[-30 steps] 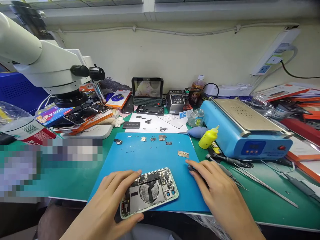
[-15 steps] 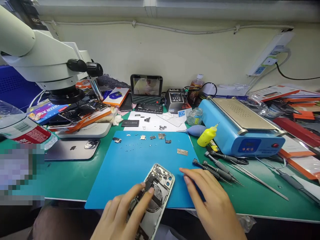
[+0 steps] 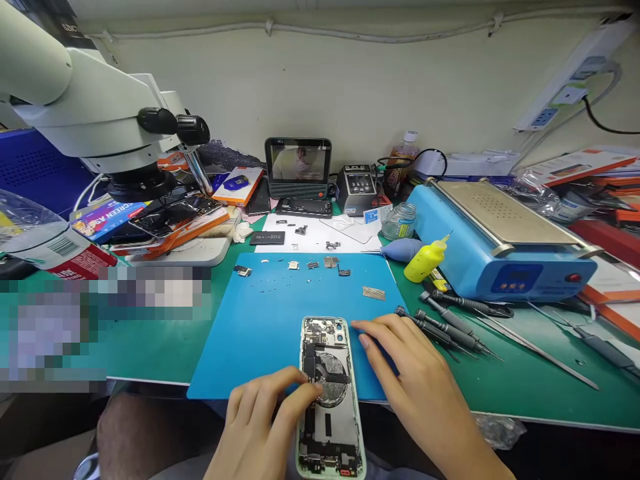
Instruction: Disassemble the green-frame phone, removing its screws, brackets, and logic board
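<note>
An opened phone housing with a pale green frame lies lengthwise toward me, its top end on the blue mat and its lower end past the mat's front edge. Inside show a round silver coil, a black flex cable and small boards; two camera rings sit at the top right corner. My left hand is closed over the left edge, thumb and forefinger at the inside near the cable. To the right of the frame, my right hand is open, fingers stretched out by the camera corner, apparently holding nothing.
Small metal parts and screws lie across the mat's back. Screwdrivers, tweezers and a yellow bottle are at right, before a blue heating plate machine. A microscope overhangs the left. A battery lies behind the mat.
The phone housing has turned from a slant to nearly straight, its lower end now in view. My right hand has come closer to its edge. At left, the silver phone is no longer visible; a blurred patch covers that area.
</note>
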`<state>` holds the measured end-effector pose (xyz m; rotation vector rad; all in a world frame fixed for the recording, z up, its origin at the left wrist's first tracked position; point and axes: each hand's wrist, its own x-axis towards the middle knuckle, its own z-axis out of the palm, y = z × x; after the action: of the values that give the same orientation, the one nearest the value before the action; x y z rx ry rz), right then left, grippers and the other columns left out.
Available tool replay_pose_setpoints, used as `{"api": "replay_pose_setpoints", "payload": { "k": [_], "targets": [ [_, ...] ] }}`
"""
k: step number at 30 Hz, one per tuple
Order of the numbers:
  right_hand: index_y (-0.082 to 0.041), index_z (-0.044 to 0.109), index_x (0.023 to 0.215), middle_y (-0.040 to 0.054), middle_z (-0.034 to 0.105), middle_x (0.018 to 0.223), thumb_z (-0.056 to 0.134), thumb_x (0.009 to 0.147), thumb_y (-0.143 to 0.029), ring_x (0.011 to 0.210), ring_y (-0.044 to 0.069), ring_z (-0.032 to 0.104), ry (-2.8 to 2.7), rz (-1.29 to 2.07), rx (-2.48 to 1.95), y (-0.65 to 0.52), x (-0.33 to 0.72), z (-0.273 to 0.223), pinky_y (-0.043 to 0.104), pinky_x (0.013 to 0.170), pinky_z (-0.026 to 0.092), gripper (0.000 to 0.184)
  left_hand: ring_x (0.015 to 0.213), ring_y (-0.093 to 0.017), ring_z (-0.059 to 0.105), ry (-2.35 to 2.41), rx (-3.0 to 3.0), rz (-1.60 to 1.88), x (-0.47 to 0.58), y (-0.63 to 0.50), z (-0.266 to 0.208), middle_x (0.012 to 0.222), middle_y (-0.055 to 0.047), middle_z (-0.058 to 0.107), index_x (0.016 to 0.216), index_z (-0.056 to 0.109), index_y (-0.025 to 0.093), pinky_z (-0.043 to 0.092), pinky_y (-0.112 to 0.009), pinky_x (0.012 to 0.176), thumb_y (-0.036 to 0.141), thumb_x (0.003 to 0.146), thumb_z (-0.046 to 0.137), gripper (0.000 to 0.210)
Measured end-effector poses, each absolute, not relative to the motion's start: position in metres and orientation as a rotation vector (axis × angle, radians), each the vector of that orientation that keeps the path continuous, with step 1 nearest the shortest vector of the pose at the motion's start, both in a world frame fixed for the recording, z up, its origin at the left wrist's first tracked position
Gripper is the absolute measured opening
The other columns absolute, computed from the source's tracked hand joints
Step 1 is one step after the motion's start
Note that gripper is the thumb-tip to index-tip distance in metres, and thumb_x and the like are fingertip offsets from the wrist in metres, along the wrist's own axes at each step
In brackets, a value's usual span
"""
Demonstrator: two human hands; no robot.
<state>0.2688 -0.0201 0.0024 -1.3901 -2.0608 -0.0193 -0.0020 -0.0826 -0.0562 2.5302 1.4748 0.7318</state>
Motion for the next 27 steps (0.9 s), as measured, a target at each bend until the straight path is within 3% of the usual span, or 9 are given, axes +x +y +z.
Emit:
{"api": "replay_pose_setpoints", "payload": {
  "k": [4,8,12,14,19,27],
  "targets": [
    [-0.028,0.077,0.129,0.0031,0.081,0.112,0.055,0.121,-0.029,0.098,0.022,0.078,-2.032,-0.015,-1.39,-0.021,0.271,-0.001,0.037,0.088,0.065,0.023,0.127,-0.038,0.076,1.45,2.552,0.762,0.006,-0.072,-0.052,0.142,-0.015,0.08,0.152,0.068,0.031,0.055,-0.047,0.109,0.079,0.098,0.082,0.073],
    [-0.028,0.076,0.13,0.0025,0.081,0.113,0.056,0.121,-0.03,0.101,0.021,0.078,-2.011,-0.016,-1.38,-0.023,0.273,-0.003,0.037,0.089,0.065,0.022,0.125,-0.037,0.076,1.42,2.429,0.847,-0.005,-0.067,-0.046,0.141,-0.014,0.078,0.151,0.062,0.031,0.057,-0.047,0.108,0.081,0.101,0.074,0.071],
    [-0.028,0.076,0.128,0.0033,0.08,0.113,0.058,0.12,-0.028,0.1,0.022,0.078,-2.013,-0.024,-1.368,-0.024,0.272,-0.003,0.038,0.091,0.064,0.019,0.128,-0.033,0.076,1.57,2.293,0.958,-0.021,-0.056,-0.035,0.139,-0.01,0.079,0.144,0.063,0.033,0.061,-0.047,0.107,0.048,0.118,0.06,0.031],
    [-0.027,0.076,0.128,0.0044,0.08,0.113,0.059,0.12,-0.026,0.1,0.022,0.077,-2.018,-0.031,-1.352,-0.025,0.271,-0.002,0.038,0.089,0.064,0.019,0.125,-0.031,0.079,1.565,2.313,0.96,-0.024,-0.052,-0.031,0.134,-0.007,0.082,0.14,0.068,0.034,0.063,-0.045,0.105,0.036,0.118,0.057,0.025],
    [-0.028,0.074,0.129,0.0039,0.081,0.113,0.062,0.119,-0.029,0.104,0.02,0.077,-2.09,0.01,-1.193,-0.037,0.262,0.009,0.035,0.092,0.064,0.015,0.129,-0.029,0.08,1.446,2.438,0.931,-0.019,-0.052,-0.029,0.135,-0.005,0.086,0.139,0.073,0.031,0.059,-0.045,0.112,0.021,0.115,0.055,0.031],
    [-0.021,0.07,0.133,0.003,0.084,0.113,0.066,0.118,-0.027,0.096,0.02,0.077,-2.295,0.097,-0.997,-0.045,0.239,0.018,0.037,0.084,0.062,0.017,0.142,-0.026,0.075,1.421,2.484,0.884,-0.015,-0.058,-0.027,0.152,-0.004,0.081,0.154,0.066,0.032,0.047,-0.047,0.122,0.014,0.115,0.054,0.045]
  ]
}}
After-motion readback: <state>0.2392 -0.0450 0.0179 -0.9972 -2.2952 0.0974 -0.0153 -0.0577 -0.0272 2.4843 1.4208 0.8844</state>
